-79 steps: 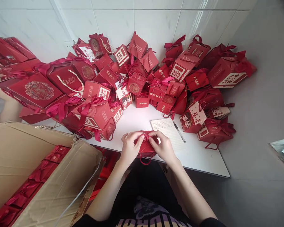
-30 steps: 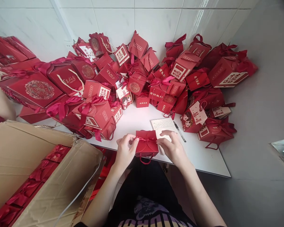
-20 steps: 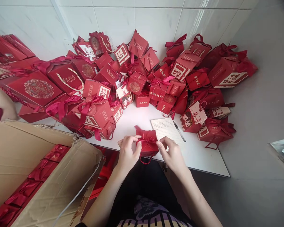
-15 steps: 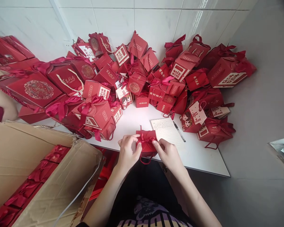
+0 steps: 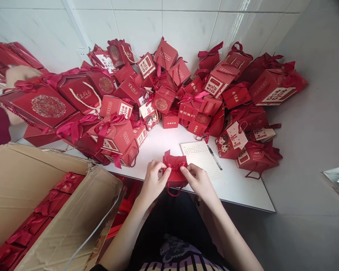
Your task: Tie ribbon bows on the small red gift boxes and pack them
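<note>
At the front edge of the white table sits a small red gift box (image 5: 175,180) with a twisted red cord handle hanging toward me. A red ribbon (image 5: 175,166) is tied in a bow on its top. My left hand (image 5: 156,178) pinches the left side of the bow between thumb and finger. On the other side, my right hand (image 5: 197,178) pinches the bow's right loop. A ribbon end stands up at the back left of the box. Just behind the box lies a lined notepad (image 5: 200,156) with handwriting, a black pen (image 5: 214,157) on its right edge.
Red gift boxes (image 5: 164,99) with ribbons and cords are piled along the tiled wall. At lower left, an open cardboard carton (image 5: 101,192) holds rows of red boxes. Another person's hand (image 5: 22,75) is among the boxes at far left. A grey wall (image 5: 310,131) bounds the right.
Both hands stay on the bow, with slight finger movement; the ribbon end at the back left now stands higher. At far left, the other person's hand has reached in over the boxes.
</note>
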Tool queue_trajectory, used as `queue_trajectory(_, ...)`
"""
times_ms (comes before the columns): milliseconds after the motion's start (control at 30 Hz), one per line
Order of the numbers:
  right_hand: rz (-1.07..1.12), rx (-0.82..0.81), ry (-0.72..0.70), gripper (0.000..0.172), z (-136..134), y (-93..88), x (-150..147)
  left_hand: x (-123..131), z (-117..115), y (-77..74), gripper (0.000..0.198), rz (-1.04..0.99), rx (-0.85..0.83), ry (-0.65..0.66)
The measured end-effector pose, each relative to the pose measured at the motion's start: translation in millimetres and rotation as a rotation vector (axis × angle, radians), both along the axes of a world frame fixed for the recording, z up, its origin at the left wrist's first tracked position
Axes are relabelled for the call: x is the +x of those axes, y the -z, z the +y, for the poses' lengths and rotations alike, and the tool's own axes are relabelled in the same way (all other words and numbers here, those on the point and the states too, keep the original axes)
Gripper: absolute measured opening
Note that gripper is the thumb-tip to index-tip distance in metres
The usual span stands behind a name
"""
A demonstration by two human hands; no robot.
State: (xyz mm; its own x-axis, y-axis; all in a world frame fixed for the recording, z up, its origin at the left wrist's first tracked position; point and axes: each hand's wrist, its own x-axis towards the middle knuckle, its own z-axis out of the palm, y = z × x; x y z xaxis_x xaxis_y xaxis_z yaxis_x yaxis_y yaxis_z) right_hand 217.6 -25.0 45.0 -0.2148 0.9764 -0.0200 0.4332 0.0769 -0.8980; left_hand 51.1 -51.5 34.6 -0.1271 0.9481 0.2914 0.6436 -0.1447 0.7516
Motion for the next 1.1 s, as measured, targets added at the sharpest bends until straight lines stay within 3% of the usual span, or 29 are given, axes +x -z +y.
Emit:
queue_trajectory(400,0.257,-0.029,-0.07,0.042,7.7,18.2,5.6,-4.4,2.5,-3.3,0.033,-0.163,-0.126,0.027)
queue_trajectory(867,0.666,-0.121,-0.051,0.042,13.3,53.6,5.8,4.5,1.4,17.6,0.029,-0.255,-0.066,-0.1)
queue_trajectory(967,0.691,-0.097,-0.049,0.04,22.3,50.1,19.5,-0.3,-0.6,13.0,0.028,-0.244,-0.076,-0.081)
queue_trajectory(1100,0.579,0.099,0.099,0.034,51.4,18.6,36.3,-6.8,-0.3,-3.6,0.013,-0.084,0.101,-0.071)
